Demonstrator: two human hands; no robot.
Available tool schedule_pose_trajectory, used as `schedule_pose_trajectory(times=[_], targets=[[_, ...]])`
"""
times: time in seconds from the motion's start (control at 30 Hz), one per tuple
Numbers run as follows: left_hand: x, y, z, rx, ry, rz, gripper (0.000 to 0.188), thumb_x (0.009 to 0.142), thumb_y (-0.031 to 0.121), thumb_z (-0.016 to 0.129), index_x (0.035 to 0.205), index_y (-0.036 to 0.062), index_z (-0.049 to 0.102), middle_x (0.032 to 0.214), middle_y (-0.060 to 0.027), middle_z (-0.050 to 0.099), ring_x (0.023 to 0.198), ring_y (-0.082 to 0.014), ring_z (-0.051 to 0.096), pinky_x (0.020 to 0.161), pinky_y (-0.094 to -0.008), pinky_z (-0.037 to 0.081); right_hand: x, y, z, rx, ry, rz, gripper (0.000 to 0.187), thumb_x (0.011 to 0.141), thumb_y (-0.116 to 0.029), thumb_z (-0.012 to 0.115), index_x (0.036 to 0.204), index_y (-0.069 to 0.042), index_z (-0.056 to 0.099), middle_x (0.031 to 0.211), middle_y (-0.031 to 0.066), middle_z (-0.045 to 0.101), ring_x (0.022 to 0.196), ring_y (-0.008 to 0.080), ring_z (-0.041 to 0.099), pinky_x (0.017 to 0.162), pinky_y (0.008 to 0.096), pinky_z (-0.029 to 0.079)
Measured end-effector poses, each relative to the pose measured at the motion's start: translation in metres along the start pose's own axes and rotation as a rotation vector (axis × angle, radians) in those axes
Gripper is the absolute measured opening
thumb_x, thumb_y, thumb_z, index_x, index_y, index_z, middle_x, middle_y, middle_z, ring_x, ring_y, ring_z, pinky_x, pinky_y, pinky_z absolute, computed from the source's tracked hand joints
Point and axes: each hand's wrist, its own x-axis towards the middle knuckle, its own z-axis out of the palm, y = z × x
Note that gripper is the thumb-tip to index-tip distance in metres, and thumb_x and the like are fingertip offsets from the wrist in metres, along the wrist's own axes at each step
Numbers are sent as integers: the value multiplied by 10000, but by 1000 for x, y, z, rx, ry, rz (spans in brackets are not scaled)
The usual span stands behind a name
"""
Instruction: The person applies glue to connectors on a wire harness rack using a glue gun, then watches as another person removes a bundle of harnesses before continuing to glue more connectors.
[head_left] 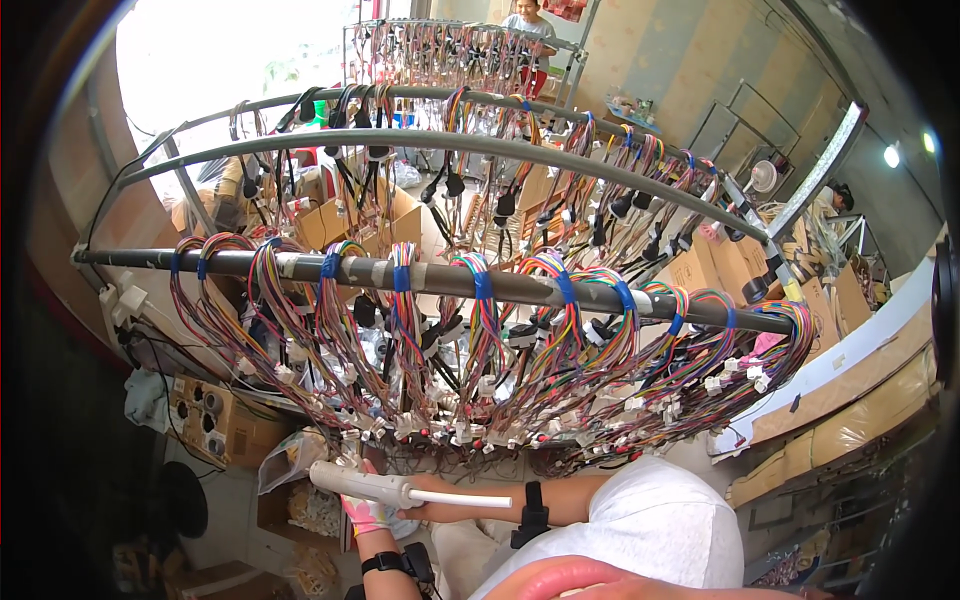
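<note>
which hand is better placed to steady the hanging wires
Probably the left hand: it extends past the glue gun, near the wires, while the right hand, mostly hidden behind the gun, seems to be holding it.

I see a cardboard box (250,432) at left, a person (530,28) far back and, probably, a fan (763,177) at right.

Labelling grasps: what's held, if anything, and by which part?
A glue gun, seemingly in the right hand; its body hides the exact hold. Whether the gloved left hand grips it can't be told.
</note>
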Motion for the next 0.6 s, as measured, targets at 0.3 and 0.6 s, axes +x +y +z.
schedule_pose_trajectory(times=[0.3, 0.6], targets=[[-2, -12, -9, -352, 40, -17, 368, 957, 201, 352, 1295, 59, 377, 1315, -125, 429, 1237, -267, 393, 1024, -435, 371, -2, -9, 0, 25, -19, 24, 422, 780, -211, 679, 1135, -40, 529, 1031, 155, 614, 955, 274, 598, 823, 350, 453], [-3, -18, -15, -354, 17, 21, 436, 963, 302, 284, 1337, 83, 330, 1367, -123, 373, 1268, -272, 352, 1056, -441, 323, -1, 0, 4, 30, -20, 1, 392, 791, -208, 666, 1139, -76, 541, 1034, 131, 617, 952, 252, 596, 828, 347, 449]])
